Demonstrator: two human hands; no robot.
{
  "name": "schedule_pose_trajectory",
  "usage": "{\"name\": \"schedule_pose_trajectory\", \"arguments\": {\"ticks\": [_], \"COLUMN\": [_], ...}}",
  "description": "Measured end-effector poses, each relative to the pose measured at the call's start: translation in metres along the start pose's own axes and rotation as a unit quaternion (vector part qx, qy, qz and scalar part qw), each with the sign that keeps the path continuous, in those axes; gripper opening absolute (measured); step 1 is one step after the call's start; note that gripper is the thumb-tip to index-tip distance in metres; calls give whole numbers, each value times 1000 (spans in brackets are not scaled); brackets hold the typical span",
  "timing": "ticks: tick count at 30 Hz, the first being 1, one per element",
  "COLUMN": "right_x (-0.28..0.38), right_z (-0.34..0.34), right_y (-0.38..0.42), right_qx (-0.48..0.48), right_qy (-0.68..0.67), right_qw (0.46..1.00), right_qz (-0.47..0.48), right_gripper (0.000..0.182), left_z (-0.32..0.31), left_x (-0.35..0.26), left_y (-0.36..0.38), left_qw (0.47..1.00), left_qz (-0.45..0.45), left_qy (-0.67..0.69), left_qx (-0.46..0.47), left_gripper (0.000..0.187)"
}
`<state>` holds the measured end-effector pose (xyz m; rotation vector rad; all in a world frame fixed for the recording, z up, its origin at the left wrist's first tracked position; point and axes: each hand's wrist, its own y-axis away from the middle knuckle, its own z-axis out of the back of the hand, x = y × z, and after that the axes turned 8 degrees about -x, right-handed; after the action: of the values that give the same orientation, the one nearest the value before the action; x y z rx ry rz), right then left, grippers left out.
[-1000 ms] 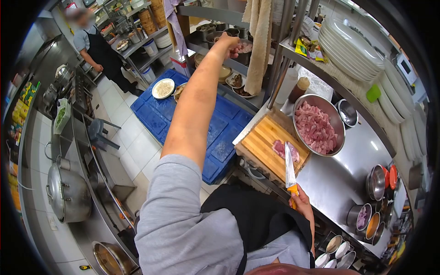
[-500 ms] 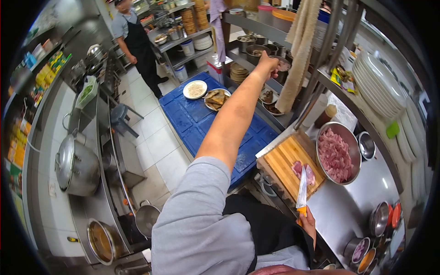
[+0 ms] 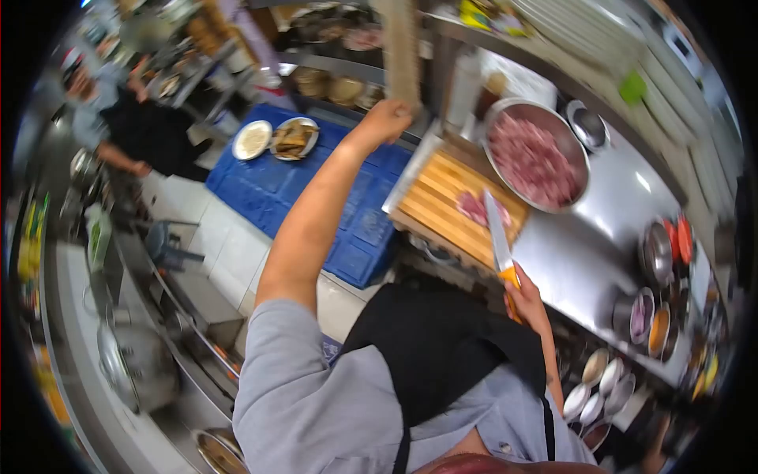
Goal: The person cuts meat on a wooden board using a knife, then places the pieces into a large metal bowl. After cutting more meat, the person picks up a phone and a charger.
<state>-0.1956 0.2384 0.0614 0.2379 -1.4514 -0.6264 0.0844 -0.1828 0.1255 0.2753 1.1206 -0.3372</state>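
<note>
My left hand is held out over the right end of the blue lid-like surface, fingers curled in and blurred; nothing shows in it. It is nearest the hanging beige towel. In my right hand is a knife with an orange handle. Its blade tip rests by pieces of raw meat on the wooden cutting board. Beyond the board stands a metal bowl filled with cut raw meat strips.
On the blue surface sit a plate of pale food and a plate of browned pieces. A person in a black apron stands at the far left. A large lidded pot is at left. Small metal bowls line the steel counter.
My left hand has drawn back from the pots on the shelf, its pointing finger now curled in. The view has turned. The knife stays over the board. The other person's arm has come up.
</note>
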Motion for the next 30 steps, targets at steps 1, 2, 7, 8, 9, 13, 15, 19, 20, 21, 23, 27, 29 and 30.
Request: {"name": "schedule_pose_trajectory", "arguments": {"ticks": [1, 2, 7, 8, 9, 13, 15, 19, 20, 21, 23, 27, 29, 30], "right_x": [-2, -2, -7, -11, -11, -18, -19, -17, -18, -22, -34, -42, -38, -43], "right_z": [1, 1, 2, 2, 2, 2, 2, 0, -1, -1, -1, -3, -4, -3], "right_y": [2, 6, 12, 11, 12, 16, 18, 19, 19, 16, 7, -2, -5, -7], "right_qx": [-1, -21, -27, -34, -34, -41, -46, -52, -49, -49, -12, -25, -27, -14], "right_qy": [3, -5, 48, 47, 48, 30, 25, 55, 65, 64, 69, 150, 152, 155], "right_qw": [1000, 1000, 998, 998, 998, 999, 999, 997, 997, 997, 997, 986, 985, 984], "right_qz": [10, -3, -22, -15, -17, -3, -2, 5, 9, 9, 21, 60, 70, 84], "right_gripper": [64, 64, 63, 63, 63, 63, 63, 62, 62, 62, 61, 58, 58, 58], "left_z": [-27, -55, -169, -184, -198, -213, -208, -197, -193, -187, -177, -173, -171, -168], "left_x": [35, 61, 86, 83, 83, 88, 90, 95, 95, 93, 89, 120, 123, 113], "left_y": [5, 12, 68, 69, 69, 64, 58, 63, 64, 63, 60, 59, 57, 59], "left_qw": [997, 989, 971, 972, 968, 954, 954, 988, 988, 989, 984, 983, 969, 974], "left_qz": [-49, -102, -152, -151, -186, -204, -220, -85, -84, -32, 73, -25, -14, 22], "left_qy": [-53, -104, -173, -171, -163, -217, -198, 32, 31, 36, 46, -179, -243, -212], "left_qx": [1, -4, -60, -58, -42, 23, 52, 124, 126, 137, 154, 37, 37, 80], "left_gripper": [37, 36, 43, 43, 40, 26, 22, 18, 18, 18, 17, 35, 40, 37]}}
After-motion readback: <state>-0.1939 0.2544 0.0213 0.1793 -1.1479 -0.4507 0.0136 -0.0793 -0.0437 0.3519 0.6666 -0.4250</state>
